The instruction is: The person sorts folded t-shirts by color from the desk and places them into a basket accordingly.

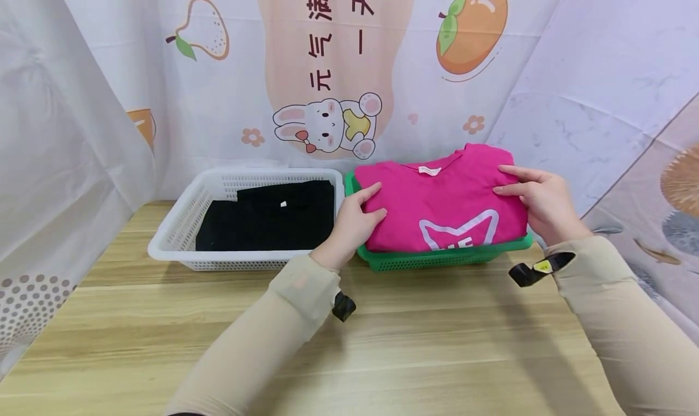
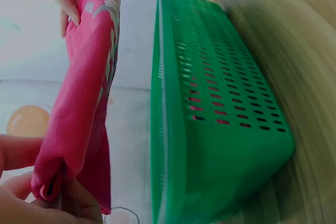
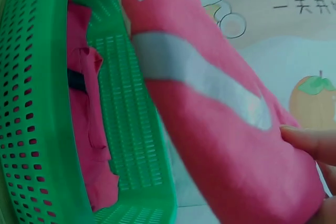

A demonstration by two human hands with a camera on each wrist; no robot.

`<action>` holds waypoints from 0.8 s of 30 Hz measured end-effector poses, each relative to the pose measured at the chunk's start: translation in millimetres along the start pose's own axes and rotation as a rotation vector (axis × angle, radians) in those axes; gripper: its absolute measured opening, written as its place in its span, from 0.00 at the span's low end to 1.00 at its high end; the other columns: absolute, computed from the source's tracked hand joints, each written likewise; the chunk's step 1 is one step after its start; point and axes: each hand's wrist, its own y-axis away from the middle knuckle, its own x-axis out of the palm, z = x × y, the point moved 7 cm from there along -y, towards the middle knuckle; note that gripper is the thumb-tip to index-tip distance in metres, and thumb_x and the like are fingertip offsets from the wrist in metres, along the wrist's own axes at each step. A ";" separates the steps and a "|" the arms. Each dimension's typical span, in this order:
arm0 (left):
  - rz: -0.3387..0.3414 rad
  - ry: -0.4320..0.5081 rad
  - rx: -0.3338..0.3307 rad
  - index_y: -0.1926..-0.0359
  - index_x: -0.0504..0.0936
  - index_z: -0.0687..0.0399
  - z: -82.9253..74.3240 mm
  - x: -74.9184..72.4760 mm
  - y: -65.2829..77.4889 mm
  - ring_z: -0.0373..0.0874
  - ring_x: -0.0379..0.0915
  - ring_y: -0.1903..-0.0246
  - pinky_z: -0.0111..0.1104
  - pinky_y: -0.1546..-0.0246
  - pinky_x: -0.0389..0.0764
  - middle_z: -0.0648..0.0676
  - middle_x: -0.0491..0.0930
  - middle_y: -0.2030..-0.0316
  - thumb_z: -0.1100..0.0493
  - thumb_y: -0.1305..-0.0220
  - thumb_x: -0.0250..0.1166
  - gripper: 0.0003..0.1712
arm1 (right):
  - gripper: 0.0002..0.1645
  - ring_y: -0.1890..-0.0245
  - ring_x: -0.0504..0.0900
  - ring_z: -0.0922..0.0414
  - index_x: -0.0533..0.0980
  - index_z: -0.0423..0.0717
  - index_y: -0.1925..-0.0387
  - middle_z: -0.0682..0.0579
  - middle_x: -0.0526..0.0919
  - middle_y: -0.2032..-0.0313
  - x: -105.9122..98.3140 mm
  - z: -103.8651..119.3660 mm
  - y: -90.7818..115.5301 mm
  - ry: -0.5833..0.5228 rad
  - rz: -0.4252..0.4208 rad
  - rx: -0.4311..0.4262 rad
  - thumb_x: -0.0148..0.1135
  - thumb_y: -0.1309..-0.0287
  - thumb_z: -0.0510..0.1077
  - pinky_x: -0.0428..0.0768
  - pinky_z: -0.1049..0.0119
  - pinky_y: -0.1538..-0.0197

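Observation:
A folded pink T-shirt (image 1: 404, 207) with a white neck label and a pale star print is held up over a green plastic basket (image 1: 445, 259). My left hand (image 1: 352, 222) pinches its left edge, thumb on one side and fingers on the other. At the opposite edge my right hand (image 1: 546, 205) grips the shirt. The left wrist view shows the folded layers of the shirt (image 2: 73, 108) apart from the basket's rim. Inside the basket, the right wrist view shows another pink garment (image 3: 89, 129) with a dark patch.
Left of the green basket, nearly touching it, stands a white plastic basket (image 1: 246, 256) holding folded black clothing (image 1: 267, 222). Both stand on a wood-grain table (image 1: 409, 343). A printed curtain (image 1: 218, 113) hangs close behind them.

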 end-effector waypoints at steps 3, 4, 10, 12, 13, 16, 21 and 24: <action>0.010 -0.015 -0.006 0.27 0.65 0.44 4.1 1.1 -4.7 0.51 0.57 0.28 0.46 0.35 0.73 0.54 0.62 0.27 0.65 0.31 0.60 0.34 | 0.34 0.31 0.59 0.55 0.71 0.55 0.33 0.52 0.51 0.22 3.4 -1.7 -6.5 0.027 -0.021 0.013 0.68 0.41 0.39 0.83 0.78 0.58; 0.019 -0.028 -0.007 0.26 0.64 0.45 5.4 1.7 -6.2 0.51 0.56 0.28 0.46 0.35 0.73 0.54 0.61 0.27 0.64 0.31 0.60 0.34 | 0.34 0.30 0.59 0.54 0.70 0.53 0.33 0.52 0.51 0.22 4.3 -2.0 -8.6 0.027 -0.028 0.008 0.67 0.40 0.37 0.82 0.78 0.58; 0.102 -0.195 0.027 0.24 0.58 0.50 10.0 4.5 -15.5 0.51 0.53 0.26 0.45 0.29 0.65 0.56 0.58 0.25 0.62 0.29 0.58 0.36 | 0.30 0.36 0.63 0.59 0.70 0.49 0.35 0.49 0.55 0.24 8.1 -5.9 -20.8 0.044 -0.052 -0.012 0.62 0.38 0.33 0.83 0.78 0.60; 0.124 -0.238 0.032 0.24 0.57 0.51 11.1 4.9 -18.0 0.51 0.52 0.25 0.45 0.28 0.62 0.56 0.58 0.25 0.61 0.29 0.58 0.36 | 0.30 0.37 0.64 0.59 0.71 0.50 0.35 0.49 0.56 0.24 9.0 -8.8 -24.3 0.040 -0.053 0.001 0.61 0.38 0.33 0.83 0.77 0.61; 0.134 -0.246 0.028 0.23 0.57 0.51 12.1 5.2 -19.3 0.51 0.51 0.25 0.45 0.27 0.62 0.56 0.57 0.25 0.61 0.28 0.58 0.36 | 0.30 0.37 0.64 0.59 0.72 0.51 0.35 0.49 0.56 0.24 8.7 -10.0 -26.1 0.043 -0.062 0.006 0.61 0.38 0.32 0.83 0.77 0.62; 0.151 -0.265 0.015 0.23 0.56 0.51 14.6 5.7 -22.6 0.51 0.51 0.25 0.45 0.27 0.62 0.56 0.57 0.25 0.60 0.28 0.57 0.36 | 0.30 0.35 0.63 0.57 0.73 0.53 0.36 0.49 0.58 0.25 8.0 -14.7 -30.7 0.053 -0.104 0.024 0.62 0.39 0.33 0.83 0.77 0.64; 0.145 -0.303 0.006 0.23 0.56 0.52 17.5 4.5 -27.6 0.52 0.45 0.23 0.47 0.24 0.54 0.56 0.54 0.24 0.59 0.25 0.53 0.33 | 0.30 0.37 0.64 0.60 0.74 0.51 0.36 0.51 0.69 0.32 7.4 -20.6 -35.9 0.091 -0.224 -0.004 0.65 0.40 0.35 0.81 0.80 0.66; 0.119 -0.334 0.017 0.24 0.56 0.58 18.6 1.0 -29.5 0.54 0.44 0.23 0.48 0.23 0.48 0.57 0.53 0.23 0.59 0.24 0.50 0.31 | 0.30 0.48 0.73 0.65 0.74 0.45 0.36 0.58 0.78 0.46 7.7 -22.9 -36.4 0.107 -0.274 -0.071 0.64 0.40 0.32 0.80 0.81 0.66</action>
